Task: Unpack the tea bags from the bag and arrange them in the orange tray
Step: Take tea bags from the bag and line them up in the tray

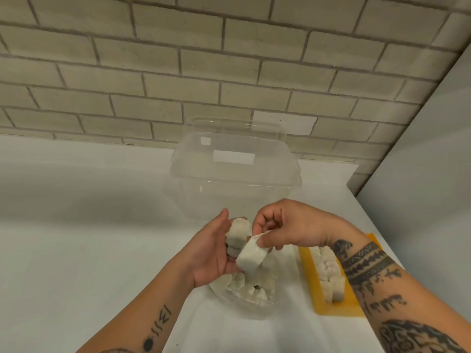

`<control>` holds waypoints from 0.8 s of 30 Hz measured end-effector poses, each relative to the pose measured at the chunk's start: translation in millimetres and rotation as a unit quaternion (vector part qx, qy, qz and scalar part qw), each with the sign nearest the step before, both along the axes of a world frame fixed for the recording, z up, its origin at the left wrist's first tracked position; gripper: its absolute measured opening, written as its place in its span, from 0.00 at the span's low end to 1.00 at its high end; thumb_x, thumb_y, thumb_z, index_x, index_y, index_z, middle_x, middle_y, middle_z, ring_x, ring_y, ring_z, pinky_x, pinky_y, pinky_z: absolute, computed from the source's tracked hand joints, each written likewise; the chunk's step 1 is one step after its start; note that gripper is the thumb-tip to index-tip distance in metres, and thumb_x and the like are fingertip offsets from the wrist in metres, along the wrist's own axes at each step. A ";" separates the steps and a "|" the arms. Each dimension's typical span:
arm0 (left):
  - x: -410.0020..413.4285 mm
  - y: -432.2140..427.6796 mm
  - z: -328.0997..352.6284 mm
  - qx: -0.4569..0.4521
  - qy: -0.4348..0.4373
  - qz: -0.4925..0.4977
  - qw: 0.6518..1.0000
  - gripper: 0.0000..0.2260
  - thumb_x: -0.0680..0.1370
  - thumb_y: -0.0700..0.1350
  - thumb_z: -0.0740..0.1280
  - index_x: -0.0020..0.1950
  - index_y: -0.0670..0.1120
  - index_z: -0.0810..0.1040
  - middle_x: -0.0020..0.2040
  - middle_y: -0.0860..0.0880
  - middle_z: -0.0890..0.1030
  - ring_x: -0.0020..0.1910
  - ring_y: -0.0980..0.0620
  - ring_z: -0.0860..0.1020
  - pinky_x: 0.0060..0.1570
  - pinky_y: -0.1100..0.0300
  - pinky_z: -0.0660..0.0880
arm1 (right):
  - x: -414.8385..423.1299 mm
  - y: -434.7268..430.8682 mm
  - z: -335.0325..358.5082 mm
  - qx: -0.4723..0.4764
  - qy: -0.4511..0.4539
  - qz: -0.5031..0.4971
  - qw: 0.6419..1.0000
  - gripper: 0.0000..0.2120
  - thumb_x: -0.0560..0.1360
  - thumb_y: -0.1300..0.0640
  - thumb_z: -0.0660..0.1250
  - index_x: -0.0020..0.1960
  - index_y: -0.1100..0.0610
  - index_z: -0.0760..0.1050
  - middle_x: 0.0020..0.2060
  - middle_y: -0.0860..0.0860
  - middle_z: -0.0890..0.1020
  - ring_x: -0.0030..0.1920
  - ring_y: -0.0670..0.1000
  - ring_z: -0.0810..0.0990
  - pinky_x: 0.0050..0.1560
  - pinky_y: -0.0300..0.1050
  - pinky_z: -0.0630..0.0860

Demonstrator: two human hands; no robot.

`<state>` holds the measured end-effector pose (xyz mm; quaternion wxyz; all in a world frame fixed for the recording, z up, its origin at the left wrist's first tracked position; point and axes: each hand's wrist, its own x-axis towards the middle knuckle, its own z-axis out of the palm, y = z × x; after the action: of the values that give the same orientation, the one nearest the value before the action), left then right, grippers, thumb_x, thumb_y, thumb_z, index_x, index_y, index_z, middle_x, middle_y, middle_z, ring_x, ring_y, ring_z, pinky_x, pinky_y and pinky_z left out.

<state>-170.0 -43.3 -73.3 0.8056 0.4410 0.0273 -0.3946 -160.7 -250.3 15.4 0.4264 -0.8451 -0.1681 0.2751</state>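
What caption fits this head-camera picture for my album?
Left hand holds tea bags, right hand pinches another tea bag above the clear bag; a row lines the orange tray.

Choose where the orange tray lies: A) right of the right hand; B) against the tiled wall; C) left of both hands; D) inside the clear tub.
A: the orange tray lies on the counter right of the right hand, a row of tea bags in it.

Off-white colouring the tea bags (pixel 251 258), tray (pixel 309 272) glowing orange-yellow at the right edge of the white counter (pixel 76 225), wall tiles (pixel 153 72) running beige in a brick pattern with grey grout, right forearm (pixel 367 263) bearing black banded tattoos.
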 end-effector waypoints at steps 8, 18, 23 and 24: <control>-12.4 -22.7 2.9 -0.023 -0.017 -0.011 1.000 0.19 0.79 0.45 0.70 0.70 0.46 0.76 0.53 0.43 0.82 0.41 0.45 0.83 0.26 0.64 0.75 | 0.0 -3.3 -29.1 -0.025 -0.158 -0.151 0.975 0.23 0.69 0.55 0.80 0.60 0.42 0.77 0.51 0.39 0.81 0.36 0.41 0.77 0.42 0.36 0.76; -12.4 -73.4 5.0 0.087 -0.063 0.028 0.994 0.12 0.81 0.42 0.67 0.65 0.45 0.76 0.54 0.44 0.86 0.44 0.44 0.84 0.27 0.61 0.76 | -49.1 -46.5 -78.5 0.144 -0.099 -0.349 0.921 0.13 0.76 0.50 0.73 0.59 0.45 0.77 0.46 0.43 0.85 0.42 0.47 0.84 0.43 0.43 0.79; -20.1 -122.9 5.0 0.170 -0.139 -0.040 0.975 0.11 0.81 0.43 0.69 0.63 0.46 0.77 0.51 0.46 0.86 0.43 0.48 0.84 0.33 0.59 0.77 | -65.9 -79.1 -86.1 0.140 -0.133 -0.400 0.896 0.03 0.77 0.58 0.72 0.48 0.51 0.81 0.39 0.50 0.85 0.39 0.48 0.85 0.44 0.43 0.79; -21.3 -132.2 5.2 0.173 -0.146 -0.046 0.973 0.11 0.81 0.42 0.69 0.62 0.47 0.77 0.51 0.47 0.86 0.43 0.49 0.83 0.34 0.59 0.78 | -68.3 -87.1 -84.8 0.127 -0.137 -0.404 0.895 0.04 0.77 0.59 0.72 0.45 0.51 0.81 0.37 0.49 0.85 0.38 0.46 0.84 0.42 0.39 0.78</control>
<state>-191.3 -175.4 -68.1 0.6932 0.6276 -0.0428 -0.3518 -229.0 -337.5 -69.5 0.5774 -0.8082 0.0976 -0.0633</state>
